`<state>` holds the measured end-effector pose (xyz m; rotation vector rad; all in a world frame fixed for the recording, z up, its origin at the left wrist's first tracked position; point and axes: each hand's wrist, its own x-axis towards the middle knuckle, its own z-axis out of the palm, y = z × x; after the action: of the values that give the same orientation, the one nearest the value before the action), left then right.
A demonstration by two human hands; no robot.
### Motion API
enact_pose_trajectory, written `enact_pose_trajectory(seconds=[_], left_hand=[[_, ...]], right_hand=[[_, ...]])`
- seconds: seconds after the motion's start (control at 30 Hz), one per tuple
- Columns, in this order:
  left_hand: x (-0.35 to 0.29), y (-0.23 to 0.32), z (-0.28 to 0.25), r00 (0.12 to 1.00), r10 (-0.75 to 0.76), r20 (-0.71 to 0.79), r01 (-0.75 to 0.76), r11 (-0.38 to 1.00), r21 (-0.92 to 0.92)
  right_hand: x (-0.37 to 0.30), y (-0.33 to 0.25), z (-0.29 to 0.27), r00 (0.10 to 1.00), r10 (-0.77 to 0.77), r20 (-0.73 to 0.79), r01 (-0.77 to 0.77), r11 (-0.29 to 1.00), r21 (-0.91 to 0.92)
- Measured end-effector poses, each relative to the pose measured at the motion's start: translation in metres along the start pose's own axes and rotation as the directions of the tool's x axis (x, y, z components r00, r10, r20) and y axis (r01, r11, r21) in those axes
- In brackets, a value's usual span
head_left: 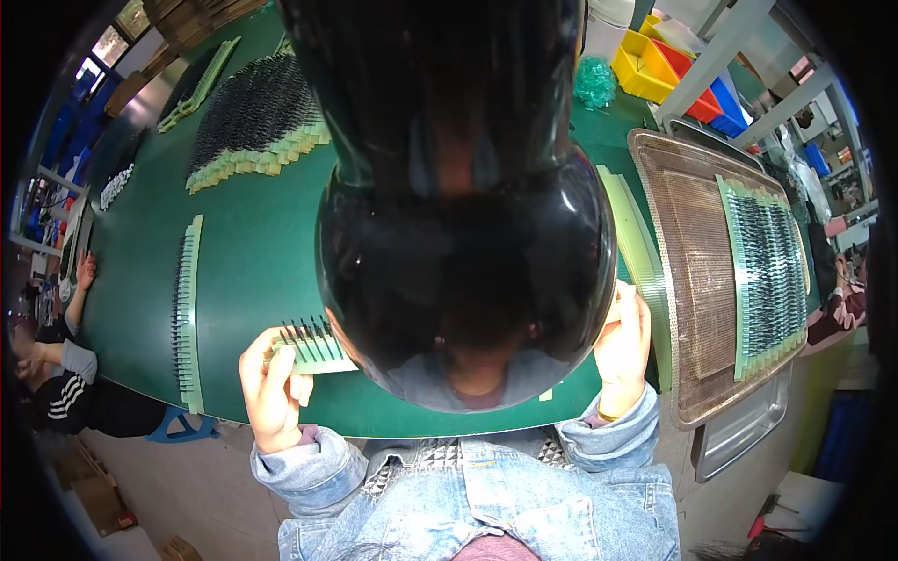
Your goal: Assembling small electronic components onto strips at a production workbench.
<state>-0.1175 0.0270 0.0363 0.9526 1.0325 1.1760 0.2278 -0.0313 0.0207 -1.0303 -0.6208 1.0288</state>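
Note:
My left hand [269, 383] is closed on the end of a pale green strip [323, 355], thumb on the near side. Thin black pins stand in a row along this strip. Its other end disappears behind a large glossy black rounded object [468, 271] that fills the middle of the view. At the right edge of that object my right hand [625, 341] has its fingers bent and closed. The fingertips are partly hidden, so what they hold cannot be made out. Just right of this hand lies a stack of bare pale green strips [641, 252].
The green table [253, 252] carries another pinned strip [189, 318] at left and a large batch of pinned strips [257, 122] behind. A brown mesh tray [692, 346] at right holds more pinned strips [772, 280]. Coloured bins [645, 67] stand behind it. A co-worker's hand [86, 269] shows at far left.

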Motion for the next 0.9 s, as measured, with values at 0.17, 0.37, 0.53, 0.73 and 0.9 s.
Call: enact_pose_trajectory(seconds=[0.17,0.37,0.53,0.73,0.9], left_hand=[[0.0,0.001,-0.002,1.0,-0.013,-0.014,0.013,1.0,0.017],[0.001,0.004,0.002,0.999,-0.037,-0.021,0.037,0.999,0.025],[0.001,0.008,0.008,0.998,-0.049,-0.046,0.05,0.998,0.033],[0.008,0.017,0.013,0.98,-0.168,0.102,0.144,0.967,0.212],[0.016,0.025,0.0,0.76,-0.469,0.45,0.264,0.855,0.446]], right_hand=[[0.0,-0.002,0.0,0.999,-0.003,0.036,0.005,0.998,-0.058],[-0.002,-0.003,0.005,0.999,-0.021,0.028,0.025,0.991,-0.131],[-0.003,-0.002,0.006,0.998,-0.055,-0.033,0.047,0.978,-0.205],[0.003,0.01,-0.002,0.984,-0.107,-0.144,0.078,0.978,-0.196],[0.002,0.014,-0.004,0.981,-0.14,-0.131,0.108,0.968,-0.228]])
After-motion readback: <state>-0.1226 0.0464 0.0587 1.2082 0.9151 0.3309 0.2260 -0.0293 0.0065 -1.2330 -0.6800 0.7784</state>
